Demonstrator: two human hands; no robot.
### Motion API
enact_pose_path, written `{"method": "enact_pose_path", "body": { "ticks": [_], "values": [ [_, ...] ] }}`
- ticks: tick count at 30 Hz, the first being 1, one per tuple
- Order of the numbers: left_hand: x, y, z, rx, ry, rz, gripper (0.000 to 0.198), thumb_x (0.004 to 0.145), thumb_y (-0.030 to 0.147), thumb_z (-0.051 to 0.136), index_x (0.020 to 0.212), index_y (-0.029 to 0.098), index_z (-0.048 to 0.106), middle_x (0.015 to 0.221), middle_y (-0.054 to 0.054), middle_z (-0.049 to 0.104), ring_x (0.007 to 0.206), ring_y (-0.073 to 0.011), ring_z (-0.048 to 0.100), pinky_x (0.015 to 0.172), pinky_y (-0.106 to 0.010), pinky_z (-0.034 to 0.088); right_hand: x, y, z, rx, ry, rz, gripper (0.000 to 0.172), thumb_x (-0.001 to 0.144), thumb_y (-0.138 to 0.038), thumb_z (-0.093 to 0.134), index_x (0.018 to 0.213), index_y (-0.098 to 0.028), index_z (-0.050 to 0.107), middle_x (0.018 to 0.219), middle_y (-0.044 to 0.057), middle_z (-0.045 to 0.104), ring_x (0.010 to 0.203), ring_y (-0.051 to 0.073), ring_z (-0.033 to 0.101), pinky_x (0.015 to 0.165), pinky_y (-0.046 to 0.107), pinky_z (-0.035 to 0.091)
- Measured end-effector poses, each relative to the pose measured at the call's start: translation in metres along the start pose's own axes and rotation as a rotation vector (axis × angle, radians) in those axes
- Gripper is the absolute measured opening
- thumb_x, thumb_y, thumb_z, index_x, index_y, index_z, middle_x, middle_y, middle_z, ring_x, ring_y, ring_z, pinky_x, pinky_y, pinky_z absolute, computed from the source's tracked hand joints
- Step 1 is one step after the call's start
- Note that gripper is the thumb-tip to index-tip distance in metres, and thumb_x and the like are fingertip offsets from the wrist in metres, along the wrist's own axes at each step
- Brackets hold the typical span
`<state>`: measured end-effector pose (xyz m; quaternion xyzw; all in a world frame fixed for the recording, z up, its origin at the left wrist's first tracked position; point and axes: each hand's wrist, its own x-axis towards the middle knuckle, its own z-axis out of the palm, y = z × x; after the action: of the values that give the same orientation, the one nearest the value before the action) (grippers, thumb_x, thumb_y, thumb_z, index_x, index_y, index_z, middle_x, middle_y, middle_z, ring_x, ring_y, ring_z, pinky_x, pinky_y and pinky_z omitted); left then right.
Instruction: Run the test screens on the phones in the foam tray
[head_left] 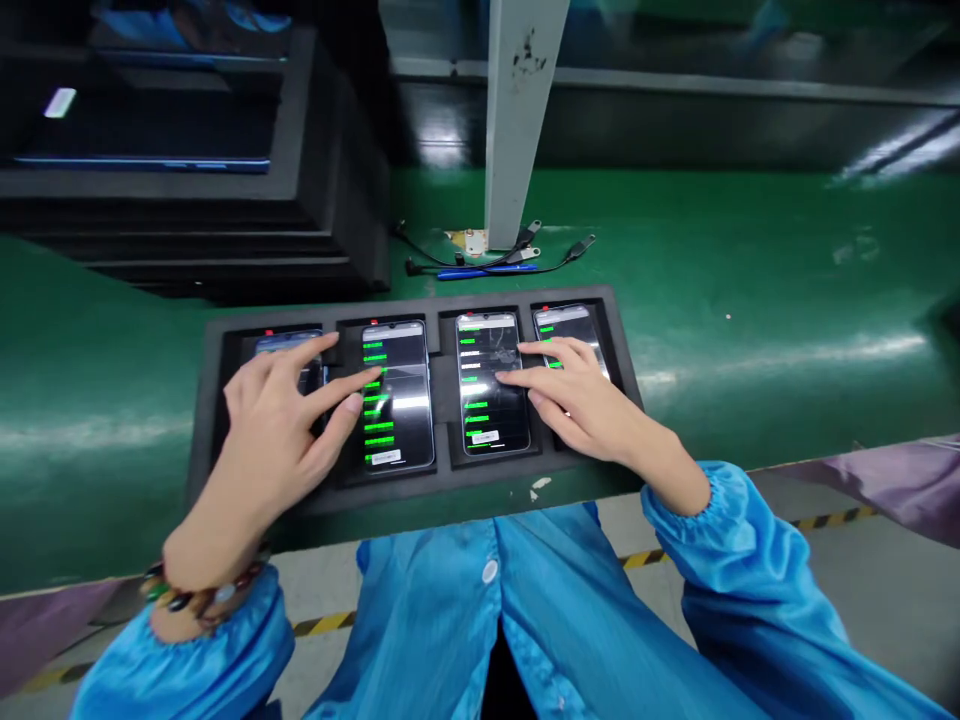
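A black foam tray (442, 388) lies along the near edge of the green table, with several smartphones set in its slots. My left hand (281, 425) reaches over the leftmost phone (289, 341), hiding much of it. Its index fingertip is at the left side of the second phone (405, 415), whose lit screen shows green lines of text. My right hand (581, 395) has its index fingertip at the screen of the third phone (491, 405), and it partly covers the rightmost phone (566, 325). Both hands have their fingers stretched out and hold nothing.
Stacked black foam trays (330, 190) stand at the back left, a phone (150, 120) in the top one. Behind the tray, short black cables (555, 262) and a blue pen (487, 272) lie by a grey metal post (521, 120).
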<state>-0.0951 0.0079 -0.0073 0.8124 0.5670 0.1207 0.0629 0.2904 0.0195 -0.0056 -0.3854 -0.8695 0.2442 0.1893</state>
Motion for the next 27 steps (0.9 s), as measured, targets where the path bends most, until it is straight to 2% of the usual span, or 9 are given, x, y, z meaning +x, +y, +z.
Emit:
{"method": "enact_pose_path", "body": {
  "ticks": [2, 5, 8, 11, 16, 21, 25, 27],
  "values": [
    [0.006, 0.007, 0.0, 0.023, 0.023, 0.0, 0.045, 0.115, 0.042, 0.048, 0.137, 0.028, 0.084, 0.171, -0.017, 0.054, 0.15, -0.0462, 0.051, 0.125, -0.074, 0.038, 0.007, 0.003, 0.001, -0.009, 0.022, 0.019, 0.044, 0.115, -0.019, 0.044, 0.15, -0.025, 0.069, 0.145, 0.01, 0.078, 0.159, 0.032, 0.054, 0.13, 0.061, 0.035],
    [0.017, 0.033, 0.003, -0.042, 0.008, 0.134, 0.042, 0.114, 0.04, 0.05, 0.138, 0.03, 0.082, 0.17, -0.015, 0.055, 0.151, -0.0416, 0.052, 0.129, -0.07, 0.036, 0.003, 0.01, -0.006, 0.017, 0.068, 0.056, 0.042, 0.117, -0.026, 0.045, 0.151, -0.026, 0.069, 0.152, 0.01, 0.074, 0.157, 0.032, 0.055, 0.129, 0.058, 0.037],
    [0.033, 0.066, 0.013, -0.12, -0.067, 0.28, 0.04, 0.112, 0.039, 0.053, 0.142, 0.033, 0.08, 0.169, -0.012, 0.056, 0.152, -0.0383, 0.052, 0.131, -0.065, 0.037, -0.022, 0.017, -0.016, 0.043, 0.172, 0.118, 0.041, 0.117, -0.026, 0.046, 0.151, -0.031, 0.07, 0.15, 0.007, 0.075, 0.155, 0.031, 0.057, 0.127, 0.058, 0.038],
    [0.048, 0.084, 0.021, -0.109, -0.078, 0.273, 0.042, 0.112, 0.039, 0.053, 0.145, 0.03, 0.078, 0.17, -0.013, 0.056, 0.151, -0.0396, 0.053, 0.131, -0.066, 0.038, -0.056, 0.022, -0.022, 0.017, 0.268, 0.212, 0.04, 0.116, -0.024, 0.047, 0.144, -0.034, 0.074, 0.143, 0.006, 0.078, 0.151, 0.032, 0.061, 0.125, 0.059, 0.039],
    [0.057, 0.087, 0.024, -0.076, -0.065, 0.161, 0.047, 0.114, 0.037, 0.047, 0.151, 0.026, 0.074, 0.173, -0.016, 0.051, 0.155, -0.041, 0.05, 0.132, -0.069, 0.036, -0.094, 0.019, -0.016, 0.0, 0.297, 0.245, 0.041, 0.113, -0.022, 0.05, 0.142, -0.033, 0.076, 0.14, 0.006, 0.079, 0.147, 0.033, 0.063, 0.12, 0.058, 0.043],
    [0.051, 0.087, 0.022, -0.13, -0.06, 0.225, 0.039, 0.112, 0.037, 0.053, 0.139, 0.033, 0.081, 0.177, -0.011, 0.049, 0.158, -0.0393, 0.048, 0.135, -0.072, 0.031, -0.099, 0.016, -0.012, -0.005, 0.317, 0.268, 0.041, 0.113, -0.022, 0.05, 0.141, -0.033, 0.077, 0.142, 0.007, 0.079, 0.148, 0.035, 0.063, 0.119, 0.06, 0.044],
    [0.051, 0.087, 0.024, -0.111, -0.021, 0.187, 0.042, 0.112, 0.033, 0.052, 0.145, 0.03, 0.078, 0.175, -0.015, 0.05, 0.157, -0.0399, 0.048, 0.133, -0.073, 0.033, -0.1, 0.017, -0.009, -0.001, 0.317, 0.264, 0.04, 0.113, -0.023, 0.05, 0.141, -0.033, 0.077, 0.142, 0.007, 0.079, 0.148, 0.035, 0.063, 0.12, 0.063, 0.045],
    [0.051, 0.087, 0.024, -0.124, 0.002, 0.202, 0.039, 0.111, 0.033, 0.054, 0.139, 0.031, 0.081, 0.175, -0.013, 0.051, 0.156, -0.0392, 0.049, 0.133, -0.073, 0.033, -0.1, 0.017, -0.007, 0.013, 0.32, 0.268, 0.04, 0.114, -0.024, 0.05, 0.142, -0.033, 0.077, 0.142, 0.007, 0.079, 0.148, 0.036, 0.063, 0.119, 0.063, 0.047]
  ]
}}
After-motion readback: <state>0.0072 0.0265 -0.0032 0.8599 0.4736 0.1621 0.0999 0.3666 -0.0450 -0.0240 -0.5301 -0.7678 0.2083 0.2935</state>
